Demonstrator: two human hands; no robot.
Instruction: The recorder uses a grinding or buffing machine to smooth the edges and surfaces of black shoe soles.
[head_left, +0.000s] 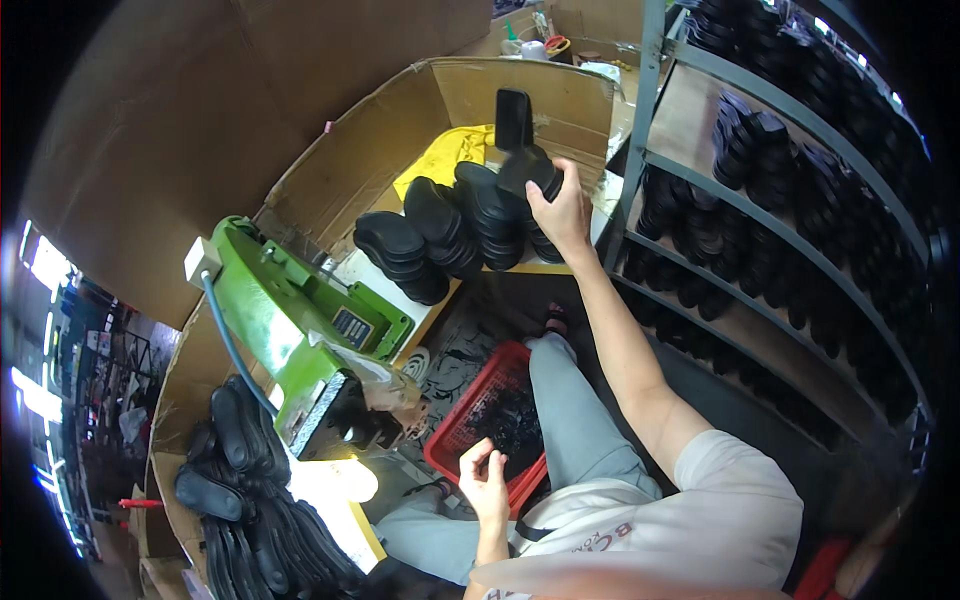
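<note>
My right hand is closed on the edge of a black shoe sole, slightly blurred, at the right-hand stack. Beside it stand several stacks of black soles on the table, and one more sole is upright behind them. My left hand hangs over a red basket near my lap, thumb and fingers curled together; whatever they hold, if anything, is too small to make out. Dark scraps fill the basket. To the left stands a green machine, its lamp lighting the white tabletop below.
A heap of black soles lies at the lower left, by the machine. Cardboard walls surround the table, with a yellow cloth inside. At the right rises a metal shelf rack stacked with dark soles.
</note>
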